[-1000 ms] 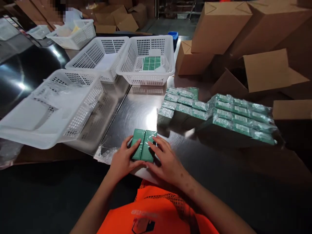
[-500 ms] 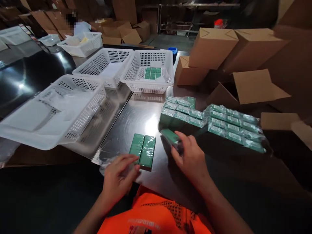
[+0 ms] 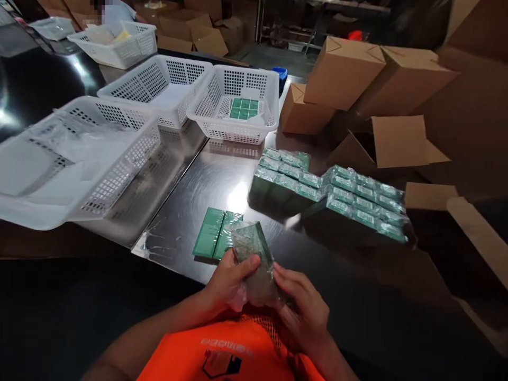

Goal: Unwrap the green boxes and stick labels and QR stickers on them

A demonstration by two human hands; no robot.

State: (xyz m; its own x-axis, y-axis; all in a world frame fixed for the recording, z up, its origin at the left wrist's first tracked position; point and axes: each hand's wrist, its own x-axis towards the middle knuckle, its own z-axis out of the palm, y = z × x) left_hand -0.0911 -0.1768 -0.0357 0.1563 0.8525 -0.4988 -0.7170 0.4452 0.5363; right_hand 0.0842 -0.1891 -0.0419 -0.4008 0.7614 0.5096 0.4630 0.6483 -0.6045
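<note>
Close to my body I hold a green box in a clear plastic bag (image 3: 254,254), tilted up between both hands. My left hand (image 3: 228,280) grips its left side, thumb pressed on the front. Around its right edge are the fingers of my right hand (image 3: 304,301), closed on the film. Just behind it, two flat green boxes (image 3: 216,233) lie side by side on the metal table (image 3: 190,185). To the right stand packed rows of film-wrapped green boxes (image 3: 286,177), with a second block of wrapped boxes (image 3: 361,203) beside them.
A white basket (image 3: 238,135) at the back holds green boxes. Another white basket (image 3: 159,100) stands to its left, and a nearer one (image 3: 119,174) contains clear plastic. Cardboard boxes (image 3: 343,71) and an open carton (image 3: 400,143) line the right. A person (image 3: 117,13) is at the far left.
My right hand has brought the bagged green box from the right to in front of my body. My left hand has left the flat boxes and taken hold of it too. The view has shifted slightly.
</note>
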